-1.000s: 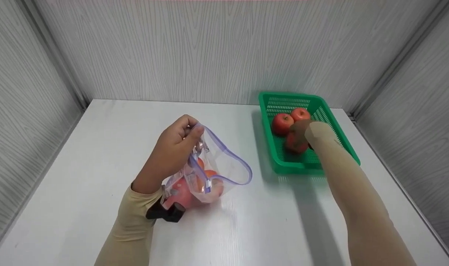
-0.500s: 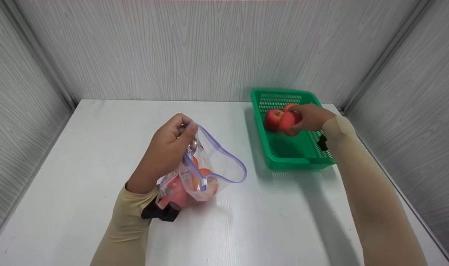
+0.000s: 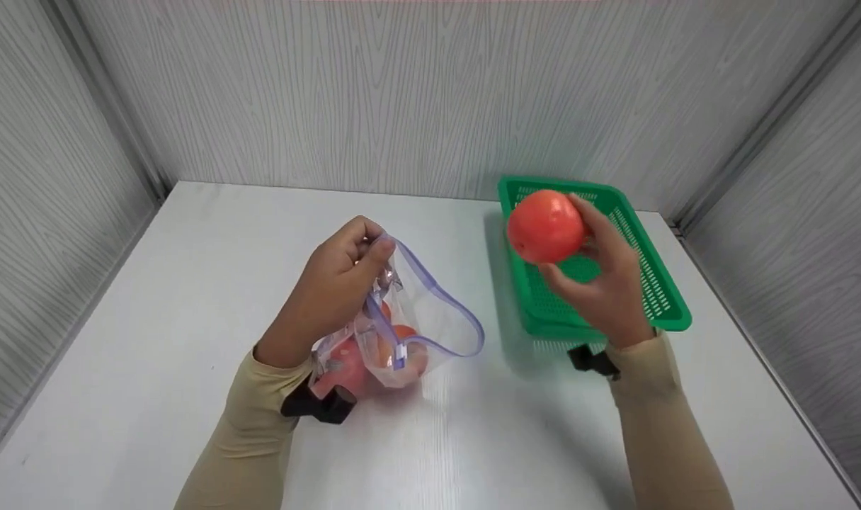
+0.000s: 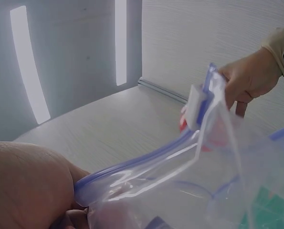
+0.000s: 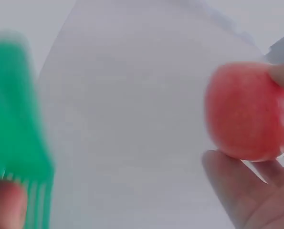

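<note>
With thumb and fingers, my right hand (image 3: 604, 280) holds a red apple (image 3: 546, 227) above the green basket (image 3: 544, 331). In the right wrist view the same apple (image 5: 247, 112) sits between the thumb and fingers. My left hand (image 3: 342, 276) pinches the upper edge of a clear zip bag (image 3: 441, 329) with a purple closure. The bag's mouth gapes toward the right. Several red and orange fruits (image 3: 349, 368) lie inside, partly blurred by the plastic. In the left wrist view the bag's white slider (image 4: 194, 106) shows near its edge.
The white table (image 3: 466, 439) stands between pale wood-grain walls (image 3: 345, 99). The basket sits at the table's back right. In the right wrist view a reddish round thing (image 5: 7, 205) shows at the basket; the held apple hides part of the basket in the head view.
My right hand has lifted the apple up out of the basket and turned so that its palm side faces left. The left hand keeps its grip on the bag.
</note>
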A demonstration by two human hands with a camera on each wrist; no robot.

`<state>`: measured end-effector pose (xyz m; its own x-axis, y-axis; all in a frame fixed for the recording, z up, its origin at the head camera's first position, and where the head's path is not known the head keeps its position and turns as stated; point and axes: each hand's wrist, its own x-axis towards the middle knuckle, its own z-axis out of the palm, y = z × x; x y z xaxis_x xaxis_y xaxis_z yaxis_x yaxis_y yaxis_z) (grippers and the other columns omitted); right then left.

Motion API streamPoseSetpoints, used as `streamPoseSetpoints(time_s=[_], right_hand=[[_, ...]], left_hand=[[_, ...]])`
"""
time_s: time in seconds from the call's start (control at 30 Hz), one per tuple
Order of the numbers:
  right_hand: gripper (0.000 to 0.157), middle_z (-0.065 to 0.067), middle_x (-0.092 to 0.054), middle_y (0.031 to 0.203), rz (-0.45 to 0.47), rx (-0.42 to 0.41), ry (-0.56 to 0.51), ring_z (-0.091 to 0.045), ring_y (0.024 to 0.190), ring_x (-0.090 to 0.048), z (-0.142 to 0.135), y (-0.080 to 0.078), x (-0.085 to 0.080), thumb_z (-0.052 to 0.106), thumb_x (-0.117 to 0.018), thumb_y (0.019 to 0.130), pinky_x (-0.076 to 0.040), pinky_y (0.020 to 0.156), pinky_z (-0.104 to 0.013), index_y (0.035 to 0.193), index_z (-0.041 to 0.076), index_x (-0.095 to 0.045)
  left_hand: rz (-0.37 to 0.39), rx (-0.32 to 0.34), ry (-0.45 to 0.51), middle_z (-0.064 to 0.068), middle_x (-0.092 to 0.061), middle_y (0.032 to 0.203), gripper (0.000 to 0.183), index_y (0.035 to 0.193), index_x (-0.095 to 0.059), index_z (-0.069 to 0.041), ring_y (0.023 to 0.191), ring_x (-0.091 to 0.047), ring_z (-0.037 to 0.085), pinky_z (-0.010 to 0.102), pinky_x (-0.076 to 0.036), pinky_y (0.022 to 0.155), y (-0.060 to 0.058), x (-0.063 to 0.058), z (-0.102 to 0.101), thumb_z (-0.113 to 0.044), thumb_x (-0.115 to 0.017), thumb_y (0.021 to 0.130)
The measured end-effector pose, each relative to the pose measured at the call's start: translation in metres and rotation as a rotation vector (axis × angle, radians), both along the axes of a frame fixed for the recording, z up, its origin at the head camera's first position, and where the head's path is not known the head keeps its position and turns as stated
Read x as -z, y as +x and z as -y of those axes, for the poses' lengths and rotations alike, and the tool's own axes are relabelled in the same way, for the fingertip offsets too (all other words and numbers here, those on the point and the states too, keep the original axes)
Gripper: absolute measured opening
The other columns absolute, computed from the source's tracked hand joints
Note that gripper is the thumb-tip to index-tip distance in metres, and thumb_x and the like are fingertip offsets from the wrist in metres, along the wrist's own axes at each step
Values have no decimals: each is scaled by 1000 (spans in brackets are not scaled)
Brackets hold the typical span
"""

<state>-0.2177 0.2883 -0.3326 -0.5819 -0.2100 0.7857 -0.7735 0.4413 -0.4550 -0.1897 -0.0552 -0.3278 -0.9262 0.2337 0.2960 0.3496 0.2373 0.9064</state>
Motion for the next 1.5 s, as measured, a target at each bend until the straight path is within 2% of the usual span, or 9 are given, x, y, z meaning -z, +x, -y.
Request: streamPoseSetpoints(time_s=[0.1, 0.2, 0.43, 0.63, 0.8, 1.1, 1.27, 1.4, 1.5], right_hand=[[73, -17, -62, 138, -135, -77, -59, -29, 125, -61, 25, 22, 6, 2, -86, 75, -54, 101, -35, 139, -9, -52], [71, -18, -63, 133, -222, -82, -35, -29, 126, -60, 44, 38, 9, 14, -87, 77, -52, 104, -38, 135, -10, -53], [74, -17, -64, 132, -217, -136, 200, -31, 124, -64, 63, 57, 8, 10, -92, 73, -52, 102, -37, 137, 0, -56], [89, -14, -65, 134, -202, -128, 409, -31, 120, -66, 71, 62, 9, 12, -99, 65, -58, 91, -44, 142, 5, -57], [90, -12, -64, 136, -148, -135, 483, -30, 121, -66, 76, 66, 10, 16, -99, 67, -59, 90, -46, 146, 9, -56], [86, -8, -63, 138, -133, -119, 583, -25, 125, -64, 85, 68, 7, 25, -94, 76, -55, 98, -44, 151, 15, -52], [90, -5, -63, 141, -100, -126, 724, -23, 134, -56, 89, 62, 3, 30, -94, 77, -37, 118, -47, 152, 14, -49], [84, -5, -60, 147, -191, -129, 794, -25, 140, -50, 97, 55, 9, 33, -91, 81, -23, 124, -50, 151, 12, -49], [63, -10, -61, 144, -303, -67, 657, -29, 135, -53, 98, 47, 13, 22, -87, 85, -30, 121, -51, 140, 10, -59]], left_hand=[[-2, 6, 12, 5, -58, 81, 21, 110, -56, -8, 75, -55, 20, 26, -48, 63, 1, 0, -2, -29, -55, 109], [-2, 14, 19, 5, -58, 81, 21, 110, -56, -8, 75, -56, 19, 26, -49, 64, 2, 1, -3, -29, -55, 109], [4, 41, 28, 7, -60, 84, 21, 111, -55, -8, 78, -60, 21, 27, -56, 66, 7, 3, -3, -29, -54, 109], [-8, 70, 58, 8, -59, 82, 15, 109, -55, -8, 76, -59, 23, 28, -54, 63, 10, 3, -3, -24, -55, 109], [-5, 91, 70, 9, -59, 81, 17, 108, -54, -8, 75, -59, 23, 28, -54, 63, 11, 3, -4, -25, -55, 108], [-84, 120, 28, 6, -55, 82, 16, 106, -53, -8, 74, -55, 21, 28, -49, 63, 10, 3, -6, -24, -54, 109], [-121, 127, 11, 3, -52, 81, 15, 106, -53, -8, 74, -50, 19, 29, -45, 65, 9, 4, -5, -23, -53, 109], [-136, 170, -3, 2, -53, 81, 17, 106, -53, -8, 72, -51, 17, 28, -46, 63, 9, 6, -5, -24, -53, 109], [-148, 144, 40, 3, -53, 79, 17, 106, -53, -7, 71, -52, 19, 28, -46, 63, 8, 6, -5, -23, -53, 109]])
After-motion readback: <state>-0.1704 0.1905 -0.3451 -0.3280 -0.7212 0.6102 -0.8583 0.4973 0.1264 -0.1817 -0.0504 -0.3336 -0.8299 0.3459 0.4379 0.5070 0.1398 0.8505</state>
